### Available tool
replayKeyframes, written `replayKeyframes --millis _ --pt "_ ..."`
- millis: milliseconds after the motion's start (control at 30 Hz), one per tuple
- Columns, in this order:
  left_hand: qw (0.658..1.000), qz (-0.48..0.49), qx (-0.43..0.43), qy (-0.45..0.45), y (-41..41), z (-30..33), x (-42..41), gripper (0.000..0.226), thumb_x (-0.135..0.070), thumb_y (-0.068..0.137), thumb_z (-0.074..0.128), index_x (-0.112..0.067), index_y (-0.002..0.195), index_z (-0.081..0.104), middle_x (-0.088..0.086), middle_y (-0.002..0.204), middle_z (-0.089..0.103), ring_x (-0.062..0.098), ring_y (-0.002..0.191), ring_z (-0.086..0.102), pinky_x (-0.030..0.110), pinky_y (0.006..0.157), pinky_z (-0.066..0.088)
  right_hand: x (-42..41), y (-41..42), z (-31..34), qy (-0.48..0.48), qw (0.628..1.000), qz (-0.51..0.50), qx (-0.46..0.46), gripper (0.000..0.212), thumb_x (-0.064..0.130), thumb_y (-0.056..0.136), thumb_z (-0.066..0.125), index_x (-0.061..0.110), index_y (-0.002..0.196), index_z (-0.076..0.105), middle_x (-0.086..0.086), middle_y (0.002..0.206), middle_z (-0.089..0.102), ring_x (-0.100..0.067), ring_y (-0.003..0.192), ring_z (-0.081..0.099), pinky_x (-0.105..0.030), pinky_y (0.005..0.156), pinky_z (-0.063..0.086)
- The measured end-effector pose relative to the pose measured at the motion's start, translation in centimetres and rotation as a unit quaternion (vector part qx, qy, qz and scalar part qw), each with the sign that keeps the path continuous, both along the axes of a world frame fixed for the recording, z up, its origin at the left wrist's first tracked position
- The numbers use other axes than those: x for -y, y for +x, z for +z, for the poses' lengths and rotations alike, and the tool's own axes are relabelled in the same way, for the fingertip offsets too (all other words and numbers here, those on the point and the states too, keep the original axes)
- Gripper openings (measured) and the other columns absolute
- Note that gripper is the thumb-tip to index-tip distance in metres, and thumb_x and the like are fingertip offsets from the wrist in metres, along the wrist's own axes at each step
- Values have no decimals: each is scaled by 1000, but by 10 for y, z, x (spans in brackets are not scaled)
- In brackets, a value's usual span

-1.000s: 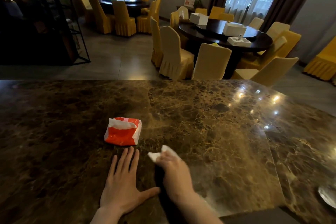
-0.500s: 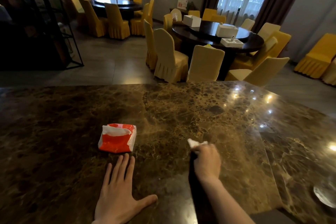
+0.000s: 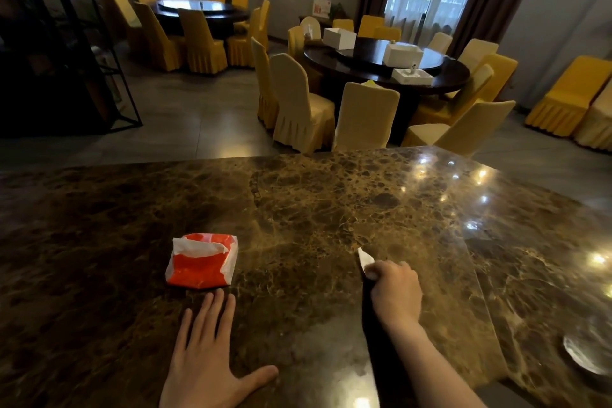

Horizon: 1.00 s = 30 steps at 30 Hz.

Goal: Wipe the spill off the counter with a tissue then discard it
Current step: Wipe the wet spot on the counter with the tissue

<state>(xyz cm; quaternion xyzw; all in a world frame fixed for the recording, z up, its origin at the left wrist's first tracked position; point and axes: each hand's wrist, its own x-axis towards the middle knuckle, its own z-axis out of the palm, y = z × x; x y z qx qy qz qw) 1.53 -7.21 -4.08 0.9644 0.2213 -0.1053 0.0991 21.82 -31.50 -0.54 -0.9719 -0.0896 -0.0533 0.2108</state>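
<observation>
My right hand [image 3: 395, 291] is closed on a white tissue [image 3: 363, 258] and presses it against the dark brown marble counter [image 3: 331, 202]; only a corner of the tissue sticks out past the fingers. My left hand [image 3: 205, 354] lies flat on the counter with fingers spread, just in front of a red and white tissue pack [image 3: 202, 260] that has a tissue poking from its top. I cannot make out the spill on the glossy stone.
A shiny round object [image 3: 586, 354] lies on the counter at the far right edge. Beyond the counter are round dark dining tables [image 3: 367, 66] ringed by yellow covered chairs [image 3: 299, 106], and a black metal shelf [image 3: 82, 43] stands at the left.
My right hand has slid the tissue to the right and away from me across the counter. My left hand has stayed flat in place.
</observation>
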Motion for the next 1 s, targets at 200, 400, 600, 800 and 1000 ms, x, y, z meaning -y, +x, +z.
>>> replayKeyframes --millis 200,400,600,800,1000 --pt "1000 1 20 -15 -2 1 0 146 -117 44 13 -28 149 -36 -6 163 -37 12 148 -36 46 126 -19 -69 -69 -2 37 978 202 -29 37 -1 82 71 24 108 78 5 100 74 -16 94 56 -25 76 41" --pt "1000 1 24 -9 -4 4 -1 149 -117 43 15 -27 153 -30 -6 166 -30 12 151 -31 46 127 -15 -91 -96 -5 -13 926 372 -68 21 9 88 69 22 101 79 -2 97 57 -24 92 54 -37 75 51" --pt "999 2 29 -17 -5 6 2 149 -117 44 15 -26 151 -33 -7 163 -35 11 149 -34 45 127 -17 -13 -28 -1 -12 986 162 -20 19 9 91 68 20 101 80 1 95 60 -22 93 56 -31 76 44" --pt "1000 0 11 -3 -4 8 4 146 -117 44 9 -25 149 -36 -5 163 -36 14 150 -32 46 127 -16 -25 -40 -6 -14 994 106 24 25 8 94 61 15 114 74 -1 115 63 -22 107 51 -32 86 48" --pt "1000 -2 -3 -2 -1 7 3 146 -117 42 8 -25 146 -38 -3 162 -37 15 150 -32 48 128 -14 -53 -75 -8 -30 951 306 9 27 9 94 61 17 117 72 0 107 64 -21 102 51 -33 75 49"
